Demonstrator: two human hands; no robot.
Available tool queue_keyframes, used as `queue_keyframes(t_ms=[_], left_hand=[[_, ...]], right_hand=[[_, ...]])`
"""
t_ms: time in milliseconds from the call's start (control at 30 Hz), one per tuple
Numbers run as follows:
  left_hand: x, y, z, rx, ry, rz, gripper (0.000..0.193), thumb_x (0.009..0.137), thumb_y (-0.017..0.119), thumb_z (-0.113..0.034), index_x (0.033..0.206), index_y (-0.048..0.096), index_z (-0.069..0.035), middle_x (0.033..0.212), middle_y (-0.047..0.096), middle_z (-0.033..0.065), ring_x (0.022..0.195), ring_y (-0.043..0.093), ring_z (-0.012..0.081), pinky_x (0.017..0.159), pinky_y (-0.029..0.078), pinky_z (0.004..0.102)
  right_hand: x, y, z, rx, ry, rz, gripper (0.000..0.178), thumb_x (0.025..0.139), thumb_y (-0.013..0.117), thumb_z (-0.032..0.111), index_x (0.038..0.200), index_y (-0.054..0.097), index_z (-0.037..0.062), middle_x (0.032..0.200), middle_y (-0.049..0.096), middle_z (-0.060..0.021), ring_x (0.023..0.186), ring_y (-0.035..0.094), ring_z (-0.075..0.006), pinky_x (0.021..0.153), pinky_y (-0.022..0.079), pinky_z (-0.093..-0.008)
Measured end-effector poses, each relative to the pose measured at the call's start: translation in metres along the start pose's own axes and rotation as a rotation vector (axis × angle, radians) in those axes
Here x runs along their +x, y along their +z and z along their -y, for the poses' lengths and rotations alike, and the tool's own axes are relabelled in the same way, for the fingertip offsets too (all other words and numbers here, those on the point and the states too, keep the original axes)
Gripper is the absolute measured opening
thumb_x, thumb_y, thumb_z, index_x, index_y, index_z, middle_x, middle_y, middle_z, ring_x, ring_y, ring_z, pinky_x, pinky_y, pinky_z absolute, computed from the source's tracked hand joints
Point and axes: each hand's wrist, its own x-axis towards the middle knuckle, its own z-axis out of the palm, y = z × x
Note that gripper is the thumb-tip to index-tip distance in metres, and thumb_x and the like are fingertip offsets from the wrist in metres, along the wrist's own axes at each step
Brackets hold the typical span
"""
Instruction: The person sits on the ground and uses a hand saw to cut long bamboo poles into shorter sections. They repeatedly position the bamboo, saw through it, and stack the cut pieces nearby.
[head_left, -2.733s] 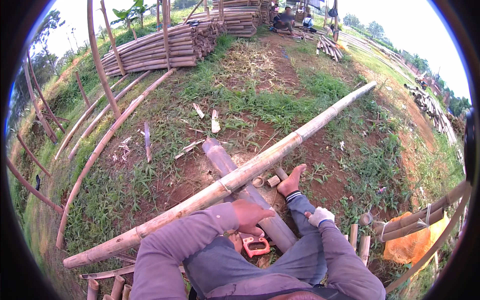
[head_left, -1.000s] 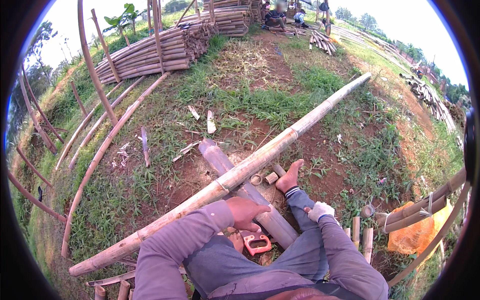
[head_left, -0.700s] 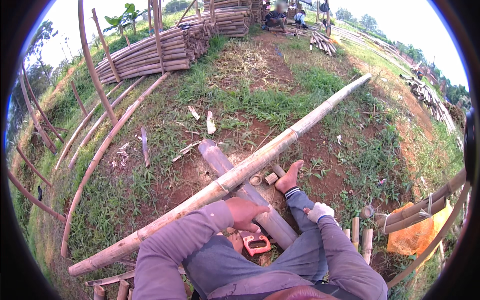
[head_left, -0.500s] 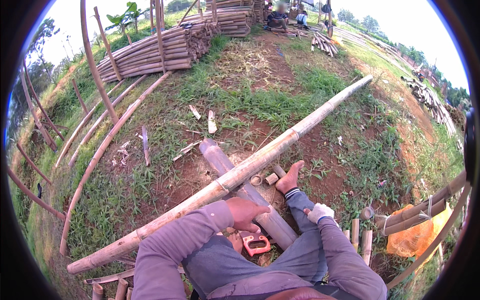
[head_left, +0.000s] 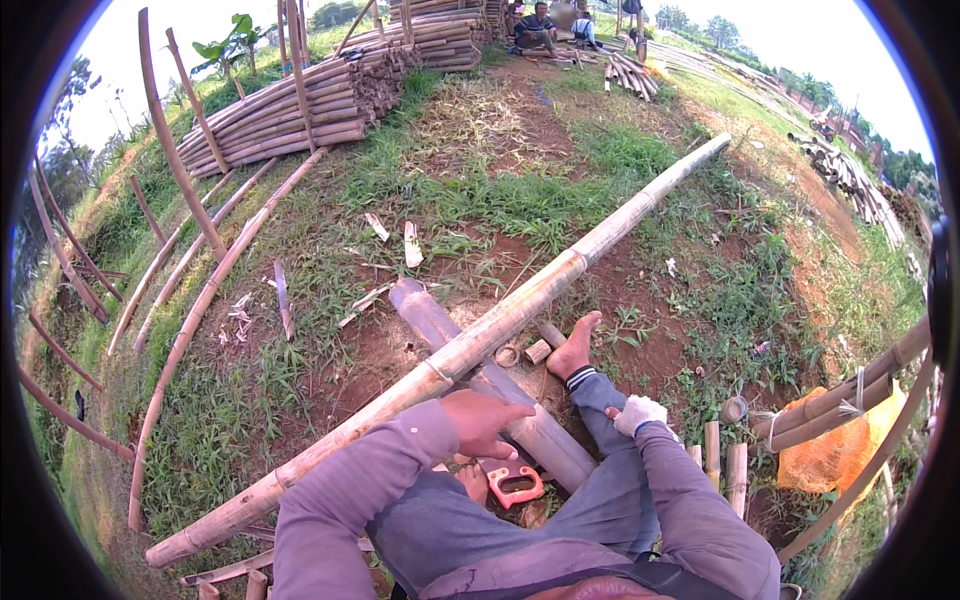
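A long pale bamboo pole (head_left: 520,308) runs slantwise in front of me, from near left to far right. It crosses over a thick, darker bamboo log (head_left: 550,440). My left hand (head_left: 482,420) is bare and hovers over the log just near the pole, index finger stretched out and thumb apart, with nothing seen in it. Below it lies a handsaw (head_left: 520,497) with an orange-red handle; my hand and leg partly hide its blade. In a white glove, my right hand (head_left: 641,412) is closed beside my knee. A small dark tip shows at its fingers, too small to name.
Short bamboo offcuts (head_left: 537,351) lie by my bare foot. Upright bamboo pieces (head_left: 736,475) and an orange net bag (head_left: 835,455) are at the right. Stacked bamboo (head_left: 290,110) and leaning poles stand at the left. People (head_left: 537,30) sit far back.
The whole scene has shifted slightly with my head. My left hand's index finger now points out straighter, a little off the log. The pole and saw stay put.
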Motion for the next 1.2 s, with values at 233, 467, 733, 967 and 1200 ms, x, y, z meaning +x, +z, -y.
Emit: queue_keyframes(t_ms=[233,467,733,967,1200], left_hand=[[-0.055,0.000,0.049,-0.624,-0.018,-0.083,0.076,0.100,0.077,-0.050,0.156,0.056,-0.002,0.147,0.067,0.0218,0.130,0.068,0.0344,0.110,0.054,0.0487],[-0.078,0.197,0.132,-1.895,-0.324,-0.486,0.077,0.105,0.069,-0.055,0.156,0.055,0.001,0.154,0.062,0.0180,0.135,0.065,0.0301,0.112,0.052,0.0512],[-0.083,0.252,0.109,-1.872,-0.536,-0.746,0.073,0.104,0.068,-0.054,0.153,0.056,-0.001,0.150,0.062,0.0176,0.132,0.065,0.0306,0.110,0.053,0.0514],[-0.098,0.277,0.091,-1.812,-0.624,-0.845,0.069,0.103,0.068,-0.053,0.150,0.058,-0.003,0.147,0.062,0.0173,0.130,0.065,0.0311,0.108,0.053,0.0515],[-0.102,0.288,0.083,-1.757,-0.691,-0.881,0.066,0.103,0.067,-0.052,0.148,0.059,-0.005,0.143,0.062,0.0169,0.129,0.066,0.0315,0.107,0.053,0.0517]], right_hand=[[0.004,0.008,-0.022,0.058,-0.051,-0.047,0.075,0.101,0.060,0.072,0.136,0.076,0.0076,0.137,0.076,-0.0188,0.127,0.074,-0.0360,0.105,0.059,-0.0491],[0.004,0.005,-0.025,0.112,-0.075,-0.030,0.073,0.102,0.060,0.071,0.134,0.077,0.0080,0.136,0.076,-0.0188,0.127,0.073,-0.0365,0.104,0.058,-0.0491],[0.013,0.012,-0.021,0.063,-0.067,-0.094,0.069,0.099,0.069,0.063,0.133,0.074,0.0030,0.134,0.075,-0.0217,0.125,0.072,-0.0393,0.104,0.057,-0.0512],[-0.030,0.060,0.088,0.221,-1.092,-0.599,0.059,0.089,0.079,0.039,0.136,0.067,0.0050,0.142,0.063,-0.0210,0.133,0.060,-0.0423,0.112,0.048,-0.0576],[-0.080,0.109,0.212,0.133,-1.369,-0.342,0.063,0.088,0.075,0.035,0.145,0.065,0.0102,0.149,0.061,-0.0170,0.140,0.058,-0.0377,0.117,0.045,-0.0560]])
